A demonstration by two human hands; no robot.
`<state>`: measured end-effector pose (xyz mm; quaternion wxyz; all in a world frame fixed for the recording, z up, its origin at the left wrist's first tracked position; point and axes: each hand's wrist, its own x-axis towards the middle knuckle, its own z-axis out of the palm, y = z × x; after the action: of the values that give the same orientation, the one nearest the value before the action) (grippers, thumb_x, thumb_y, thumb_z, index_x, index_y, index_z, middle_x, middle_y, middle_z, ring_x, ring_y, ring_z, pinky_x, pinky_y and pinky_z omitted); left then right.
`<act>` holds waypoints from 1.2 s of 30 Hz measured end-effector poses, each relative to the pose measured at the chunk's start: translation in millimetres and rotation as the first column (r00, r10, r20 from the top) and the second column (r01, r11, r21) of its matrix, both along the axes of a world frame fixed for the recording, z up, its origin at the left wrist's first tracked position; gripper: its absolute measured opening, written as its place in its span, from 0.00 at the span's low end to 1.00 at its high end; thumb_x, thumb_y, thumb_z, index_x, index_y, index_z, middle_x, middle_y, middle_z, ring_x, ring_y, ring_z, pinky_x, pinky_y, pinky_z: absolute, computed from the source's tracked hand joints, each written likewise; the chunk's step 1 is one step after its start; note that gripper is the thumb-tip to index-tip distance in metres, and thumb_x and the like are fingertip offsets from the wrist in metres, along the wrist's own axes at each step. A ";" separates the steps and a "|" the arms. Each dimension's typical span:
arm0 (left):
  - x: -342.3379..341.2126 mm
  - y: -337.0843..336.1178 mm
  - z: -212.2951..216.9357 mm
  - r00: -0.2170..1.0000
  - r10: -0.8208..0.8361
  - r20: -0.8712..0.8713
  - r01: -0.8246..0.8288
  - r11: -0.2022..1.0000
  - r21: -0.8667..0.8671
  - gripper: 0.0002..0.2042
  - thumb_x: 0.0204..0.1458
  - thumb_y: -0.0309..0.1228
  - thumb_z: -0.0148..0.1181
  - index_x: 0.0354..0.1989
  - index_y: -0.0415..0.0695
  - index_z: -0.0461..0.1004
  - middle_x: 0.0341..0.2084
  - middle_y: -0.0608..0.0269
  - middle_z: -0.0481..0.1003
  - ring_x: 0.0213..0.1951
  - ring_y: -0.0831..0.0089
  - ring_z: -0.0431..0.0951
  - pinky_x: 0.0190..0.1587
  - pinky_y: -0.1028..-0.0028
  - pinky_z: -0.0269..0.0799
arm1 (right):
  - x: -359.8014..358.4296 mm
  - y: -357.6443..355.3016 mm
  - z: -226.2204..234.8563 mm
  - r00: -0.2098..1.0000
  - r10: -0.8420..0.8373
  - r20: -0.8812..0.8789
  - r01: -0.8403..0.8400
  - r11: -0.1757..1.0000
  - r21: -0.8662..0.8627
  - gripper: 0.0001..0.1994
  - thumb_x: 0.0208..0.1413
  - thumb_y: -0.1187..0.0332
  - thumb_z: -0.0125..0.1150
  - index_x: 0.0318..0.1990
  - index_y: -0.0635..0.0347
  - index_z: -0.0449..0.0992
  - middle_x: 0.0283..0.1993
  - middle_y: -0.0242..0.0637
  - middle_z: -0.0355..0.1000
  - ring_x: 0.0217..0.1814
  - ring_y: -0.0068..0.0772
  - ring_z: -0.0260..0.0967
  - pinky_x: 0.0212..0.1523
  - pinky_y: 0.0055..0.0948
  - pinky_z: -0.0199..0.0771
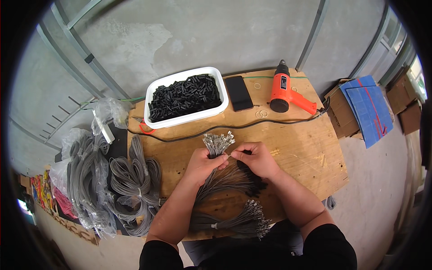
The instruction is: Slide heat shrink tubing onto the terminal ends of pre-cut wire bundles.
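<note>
My left hand (204, 165) is closed around a bundle of thin grey wires, whose silvery metal terminals (218, 141) stick up above the fist. Close beside it, my right hand (255, 158) pinches thumb and forefinger together at a small, thin, pale thing too fine to make out. Below the hands, more grey wires (227, 182) fan across the wooden table, and black-covered ends (253, 182) lie partly under my right hand. Nearest my body rests a second wire bundle (234, 220), tied with a pale band, its metal tips pointing right.
On the table (310, 157) stand a white tub (186, 121) of short black tubes, a dark phone (239, 93) and an orange heat gun (285, 92) with its black cord (202, 132) crossing the top. Rubber bands (261, 114) lie nearby. Coiled grey wires (135, 177) fill the left side.
</note>
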<state>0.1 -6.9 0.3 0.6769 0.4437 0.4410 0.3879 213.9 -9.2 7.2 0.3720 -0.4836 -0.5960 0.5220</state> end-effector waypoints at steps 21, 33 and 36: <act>-4.3 2.2 -3.2 0.994 0.077 0.075 -0.073 0.995 -0.065 0.09 0.56 0.29 0.67 0.37 0.34 0.78 0.28 0.58 0.80 0.28 0.74 0.78 0.33 0.74 0.74 | 5.4 5.8 3.7 0.867 -0.123 -0.483 -0.042 0.948 -0.317 0.06 0.59 0.79 0.61 0.43 0.64 0.78 0.37 0.39 0.78 0.24 0.14 0.57 0.25 0.16 0.56; -5.7 2.4 -2.7 0.989 0.029 0.148 -0.016 0.996 -0.088 0.07 0.56 0.28 0.65 0.37 0.37 0.78 0.27 0.60 0.79 0.28 0.73 0.77 0.33 0.73 0.73 | -1.0 2.9 -6.9 0.824 -0.178 -0.538 -0.005 0.947 -0.321 0.07 0.55 0.81 0.65 0.40 0.62 0.80 0.36 0.34 0.79 0.22 0.08 0.58 0.20 0.13 0.50; -6.4 2.4 -1.2 0.989 0.014 0.148 0.000 0.996 -0.093 0.07 0.56 0.28 0.65 0.37 0.37 0.78 0.28 0.60 0.78 0.28 0.74 0.76 0.33 0.74 0.73 | -1.6 3.1 -7.3 0.835 -0.180 -0.520 0.024 0.956 -0.293 0.06 0.56 0.80 0.65 0.40 0.62 0.80 0.36 0.32 0.79 0.22 0.08 0.57 0.21 0.13 0.51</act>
<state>-6.3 -4.5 -0.9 0.7263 0.3801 0.4085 0.4015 212.3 -6.1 -0.2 0.4817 -0.3948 -0.3616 0.6938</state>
